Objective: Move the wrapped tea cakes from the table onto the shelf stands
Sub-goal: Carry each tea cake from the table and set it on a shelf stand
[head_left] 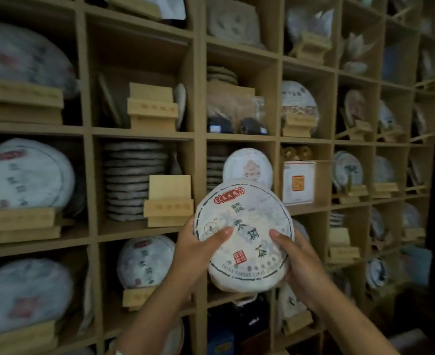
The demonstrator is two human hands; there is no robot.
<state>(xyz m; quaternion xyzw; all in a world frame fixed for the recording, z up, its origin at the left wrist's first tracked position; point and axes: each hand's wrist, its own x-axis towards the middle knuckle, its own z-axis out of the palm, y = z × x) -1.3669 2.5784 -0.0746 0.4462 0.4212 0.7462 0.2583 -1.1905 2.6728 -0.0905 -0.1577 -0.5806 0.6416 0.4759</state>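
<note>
Left to right: an empty wooden stand (168, 201) beside stacked cakes in a shelf compartment; left hand (198, 248) and right hand (297, 257) gripping opposite edges of a white paper-wrapped tea cake (244, 237), thumbs on its printed face, held before the wooden shelf (199, 135).
</note>
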